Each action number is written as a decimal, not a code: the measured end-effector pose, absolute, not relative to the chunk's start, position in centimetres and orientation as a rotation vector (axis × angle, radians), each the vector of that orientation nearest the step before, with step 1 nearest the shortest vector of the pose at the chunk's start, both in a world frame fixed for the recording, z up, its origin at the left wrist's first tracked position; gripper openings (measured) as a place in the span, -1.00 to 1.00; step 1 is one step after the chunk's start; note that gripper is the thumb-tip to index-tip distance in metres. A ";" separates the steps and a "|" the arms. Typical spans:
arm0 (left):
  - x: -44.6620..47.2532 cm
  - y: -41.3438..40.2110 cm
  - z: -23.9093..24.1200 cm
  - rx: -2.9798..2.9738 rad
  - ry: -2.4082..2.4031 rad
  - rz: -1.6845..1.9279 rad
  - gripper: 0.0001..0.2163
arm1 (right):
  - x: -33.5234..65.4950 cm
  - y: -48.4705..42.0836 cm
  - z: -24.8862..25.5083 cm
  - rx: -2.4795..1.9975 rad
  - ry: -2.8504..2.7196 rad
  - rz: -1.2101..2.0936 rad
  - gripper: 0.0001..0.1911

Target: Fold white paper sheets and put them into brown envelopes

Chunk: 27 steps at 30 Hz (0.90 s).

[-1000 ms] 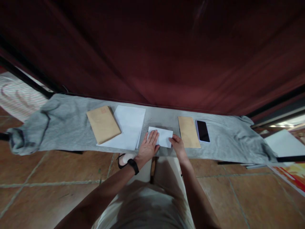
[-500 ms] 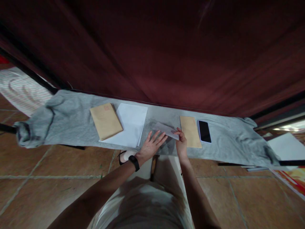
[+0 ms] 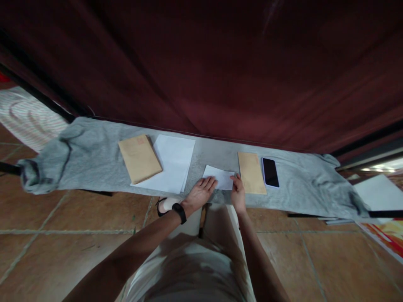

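Observation:
A small folded white paper (image 3: 221,176) lies on a grey cloth (image 3: 94,159) spread over a narrow bench. My left hand (image 3: 200,193), with a black band on its wrist, rests flat on the paper's near left corner, fingers stretched out. My right hand (image 3: 238,192) holds the paper's right edge, fingers bent and pressed on it. A brown envelope (image 3: 251,172) lies just right of the paper. Left of it sit a stack of white sheets (image 3: 172,163) and another brown envelope (image 3: 139,158).
A black phone (image 3: 270,172) lies right of the brown envelope. A dark red curtain (image 3: 201,71) hangs behind the bench. More white paper (image 3: 374,193) and a coloured print (image 3: 388,237) lie at the far right. Brown floor tiles (image 3: 63,226) run below.
The folded paper was lifted at its right edge by my right hand half a second ago and now lies flat again, looking narrower than before. My left hand stayed beside it.

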<state>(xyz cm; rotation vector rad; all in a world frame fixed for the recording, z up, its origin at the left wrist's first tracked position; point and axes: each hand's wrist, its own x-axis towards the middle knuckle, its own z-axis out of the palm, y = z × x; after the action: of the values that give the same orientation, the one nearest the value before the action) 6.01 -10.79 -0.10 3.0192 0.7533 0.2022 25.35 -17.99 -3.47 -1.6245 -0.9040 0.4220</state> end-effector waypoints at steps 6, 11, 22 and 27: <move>6.4 -10.8 0.0 2.986 0.796 0.162 -0.49 | 26.0 -17.9 -3.7 -1.570 -0.629 0.760 -0.43; 6.1 -10.4 -0.5 2.930 0.841 0.219 -0.53 | 25.7 -16.9 -4.1 -1.686 -0.752 0.605 -0.39; 5.1 -8.9 -1.1 2.425 1.035 0.759 -0.55 | 25.7 -16.4 -4.3 -1.666 -0.786 0.573 -0.58; -2.0 -2.4 0.8 2.162 1.568 1.115 -0.43 | 26.0 -16.6 -3.8 -1.711 -0.829 0.516 -0.57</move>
<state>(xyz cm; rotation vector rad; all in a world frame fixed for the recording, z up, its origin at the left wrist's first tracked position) -2.00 -2.42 0.81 2.1619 1.5681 1.1150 26.05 -16.61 -3.78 -1.7109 -0.8287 0.5157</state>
